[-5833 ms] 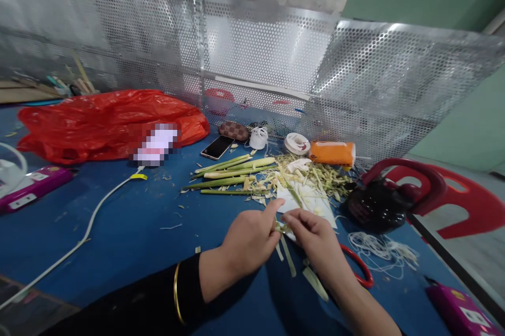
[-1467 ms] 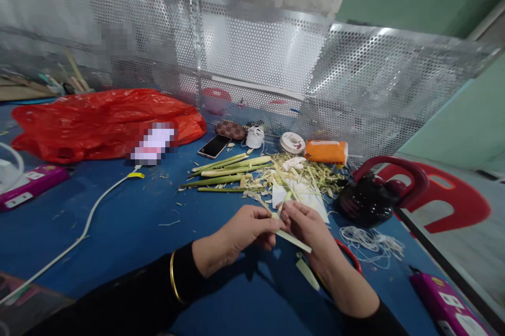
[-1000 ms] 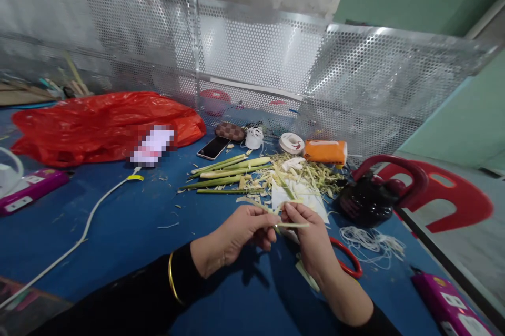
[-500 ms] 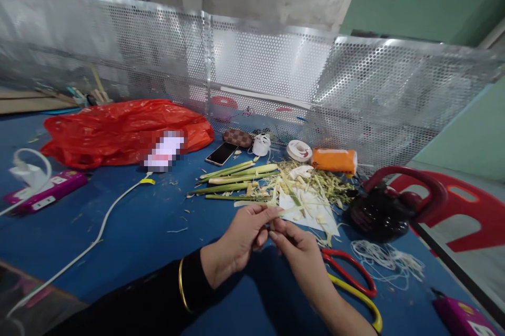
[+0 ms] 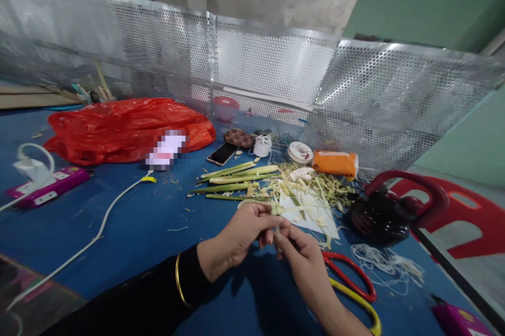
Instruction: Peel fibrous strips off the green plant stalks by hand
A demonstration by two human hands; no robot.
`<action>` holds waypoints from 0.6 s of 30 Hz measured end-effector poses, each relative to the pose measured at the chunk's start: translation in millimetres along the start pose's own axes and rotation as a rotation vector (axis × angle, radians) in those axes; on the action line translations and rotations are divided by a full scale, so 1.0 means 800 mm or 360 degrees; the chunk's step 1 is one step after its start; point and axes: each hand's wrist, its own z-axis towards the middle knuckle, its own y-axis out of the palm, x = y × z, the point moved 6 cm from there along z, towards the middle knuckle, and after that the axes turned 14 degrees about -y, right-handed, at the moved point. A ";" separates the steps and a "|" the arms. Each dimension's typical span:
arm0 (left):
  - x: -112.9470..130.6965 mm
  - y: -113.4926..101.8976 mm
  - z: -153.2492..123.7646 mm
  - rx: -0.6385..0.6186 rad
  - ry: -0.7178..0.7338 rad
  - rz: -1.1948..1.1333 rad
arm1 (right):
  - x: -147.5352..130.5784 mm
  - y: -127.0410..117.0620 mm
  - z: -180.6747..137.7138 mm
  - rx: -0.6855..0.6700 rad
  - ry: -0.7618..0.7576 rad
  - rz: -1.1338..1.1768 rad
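My left hand (image 5: 240, 233) pinches a pale green plant strip (image 5: 294, 210), folded or knotted just above the thumb, with one flat end stretching right and another curving left. Close against it, my right hand (image 5: 303, 254) has thumb and fingers pressed together on the lower part of this strip, mostly hidden by the fingertips. Beyond the hands lie cut green stalks (image 5: 232, 187) and a heap of shredded plant bits (image 5: 331, 189), partly on a white paper sheet (image 5: 321, 223). Scissors with a red and a yellow handle (image 5: 355, 273) lie beside my right forearm.
A black kettle (image 5: 381, 220) and a tangle of white string (image 5: 389, 265) are at the right. Farther back are an orange packet (image 5: 335, 163), a ribbon spool (image 5: 300, 152), a dark phone (image 5: 223, 153) and a red plastic bag (image 5: 130, 128). A white cable (image 5: 103, 225) crosses the left.
Both hands have shifted slightly; the right has moved a little right and down. The folded part of the strip now shows more above my left thumb. The view has turned slightly.
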 end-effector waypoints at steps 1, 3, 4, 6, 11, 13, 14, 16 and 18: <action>0.001 -0.001 0.000 0.0013 0.0006 0.0015 | 0.000 -0.001 -0.002 0.0008 0.0005 -0.0036; 0.004 -0.004 -0.001 0.0048 0.0025 0.0017 | -0.001 -0.002 -0.005 0.0038 0.0006 -0.0082; 0.005 -0.005 -0.001 0.0070 0.0032 -0.0001 | -0.002 -0.001 -0.006 0.0038 0.0003 -0.0088; 0.007 -0.008 -0.002 0.0120 0.0024 -0.0047 | -0.004 0.002 -0.008 0.0008 -0.0015 -0.0086; 0.006 -0.012 0.001 0.0169 0.0009 -0.0083 | -0.015 0.005 -0.010 -0.0067 -0.0147 -0.0199; 0.005 -0.014 0.003 0.0158 0.0016 -0.0077 | -0.019 0.005 -0.010 -0.0082 -0.0192 -0.0243; 0.005 -0.015 0.004 0.0168 0.0017 -0.0085 | -0.019 0.004 -0.009 -0.0074 -0.0188 -0.0245; 0.007 -0.017 0.003 0.0204 0.0020 -0.0101 | -0.016 0.000 -0.007 -0.0017 -0.0105 -0.0189; 0.011 -0.014 -0.001 0.0195 0.0016 -0.0059 | -0.011 -0.011 -0.004 0.0168 0.0029 -0.0067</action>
